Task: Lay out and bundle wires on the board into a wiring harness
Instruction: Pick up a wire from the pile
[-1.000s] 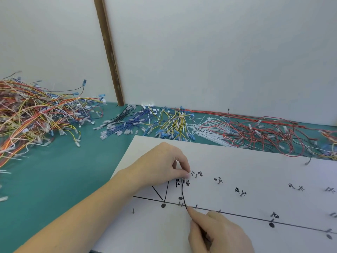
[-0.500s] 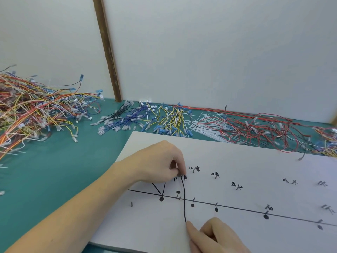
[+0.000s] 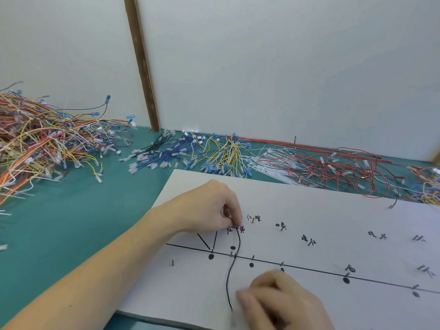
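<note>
A white board (image 3: 321,210) with drawn black lines, dots, handwritten labels and small metal pins lies on the green table. A thin black wire (image 3: 234,265) runs down the board from a pin near the labels to the board's front edge. My left hand (image 3: 214,208) pinches the wire's upper end at that pin. My right hand (image 3: 281,303), blurred at the bottom, has curled fingers at the wire's lower end; the grip itself is hidden.
Loose wire piles ring the board: a mixed orange, red and yellow heap (image 3: 40,144) at the left, blue and yellow wires (image 3: 195,156) behind, white ties and red wires (image 3: 333,170) at the back right. A brown wooden strip (image 3: 141,63) stands against the white wall.
My right hand has slid down toward the board's front edge, drawing the wire's lower end with it. My left hand stays pinched at the upper pin.
</note>
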